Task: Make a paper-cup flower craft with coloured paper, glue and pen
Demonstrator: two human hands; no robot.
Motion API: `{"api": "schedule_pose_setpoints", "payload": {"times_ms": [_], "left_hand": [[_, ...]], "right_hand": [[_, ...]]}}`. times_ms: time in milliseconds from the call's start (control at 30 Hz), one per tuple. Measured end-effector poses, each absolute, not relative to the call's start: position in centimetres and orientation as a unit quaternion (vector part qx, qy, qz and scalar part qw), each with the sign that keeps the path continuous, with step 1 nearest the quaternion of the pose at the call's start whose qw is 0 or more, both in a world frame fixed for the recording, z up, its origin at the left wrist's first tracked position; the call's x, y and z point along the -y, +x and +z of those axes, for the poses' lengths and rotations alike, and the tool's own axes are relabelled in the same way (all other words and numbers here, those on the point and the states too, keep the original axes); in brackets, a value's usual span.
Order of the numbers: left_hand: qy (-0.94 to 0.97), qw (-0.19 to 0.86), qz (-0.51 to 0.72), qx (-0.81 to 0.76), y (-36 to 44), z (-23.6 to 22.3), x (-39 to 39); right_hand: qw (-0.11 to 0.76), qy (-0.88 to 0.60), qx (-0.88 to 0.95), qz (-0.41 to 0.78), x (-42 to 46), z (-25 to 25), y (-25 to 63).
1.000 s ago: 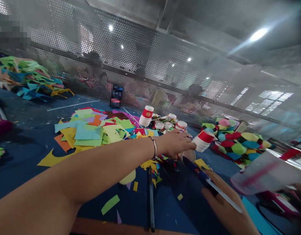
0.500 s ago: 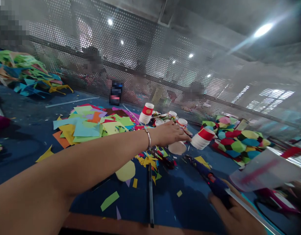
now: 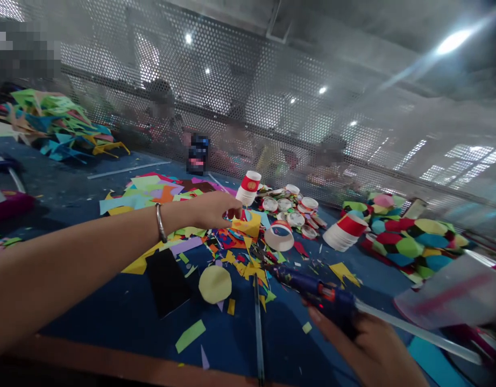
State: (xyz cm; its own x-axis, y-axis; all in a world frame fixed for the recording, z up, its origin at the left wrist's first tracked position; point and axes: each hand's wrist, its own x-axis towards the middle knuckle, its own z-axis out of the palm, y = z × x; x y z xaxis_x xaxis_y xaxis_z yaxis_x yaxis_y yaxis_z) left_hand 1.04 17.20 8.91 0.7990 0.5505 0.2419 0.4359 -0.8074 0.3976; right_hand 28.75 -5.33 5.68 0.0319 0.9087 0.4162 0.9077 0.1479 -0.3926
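My right hand (image 3: 369, 338) is wrapped around a dark blue hot glue gun (image 3: 316, 290). A long, clear glue stick (image 3: 417, 333) sticks out of its rear, and its nozzle points left over the scraps. My left hand (image 3: 215, 208), with a silver bangle at the wrist, hovers by a curled yellow paper piece (image 3: 248, 224). Its fingers are loosely bent and a little apart, with nothing visible in them. A cut white paper cup ring (image 3: 279, 237) rests on the table to its right. A stack of red and white paper cups (image 3: 248, 188) stands just behind the hand.
Small paper scraps (image 3: 232, 258) cover the blue table's middle. Cut cup rims (image 3: 292, 207) lie heaped behind. Another cup stack (image 3: 345, 231), patchwork paper balls (image 3: 409, 231) and a translucent cup (image 3: 445, 295) are on the right. A phone (image 3: 197, 154) leans against the perforated screen (image 3: 232, 70).
My left hand has drawn back leftward from the cup ring, which now shows in full. The glue gun in my right hand has moved left, towards the scraps. The view has shifted slightly.
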Motion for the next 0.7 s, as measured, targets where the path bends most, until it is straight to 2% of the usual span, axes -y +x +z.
{"api": "schedule_pose_setpoints", "payload": {"times_ms": [100, 200, 400, 500, 600, 700], "left_hand": [[0.905, 0.272, 0.185, -0.268, 1.3, 8.8, -18.3], [0.878, 0.347, 0.205, -0.259, 1.9, 8.9, -19.1], [0.775, 0.477, 0.307, -0.277, 1.4, 8.8, -18.7], [0.764, 0.43, 0.362, -0.316, 0.2, 8.5, -17.9], [0.811, 0.322, 0.35, -0.34, -1.1, 7.4, -17.3], [0.823, 0.281, 0.336, -0.361, -2.1, 5.8, -17.2]], "right_hand": [[0.252, -0.628, 0.726, 0.124, 4.4, 6.3, 27.8], [0.204, -0.6, 0.749, 0.195, 3.5, 7.3, 27.0], [0.176, -0.578, 0.778, 0.174, 1.8, 8.9, 26.0], [0.148, -0.562, 0.79, 0.195, 0.7, 9.0, 25.9], [0.132, -0.546, 0.798, 0.216, -0.4, 8.9, 25.6], [0.13, -0.533, 0.809, 0.213, -1.0, 8.9, 25.3]]}}
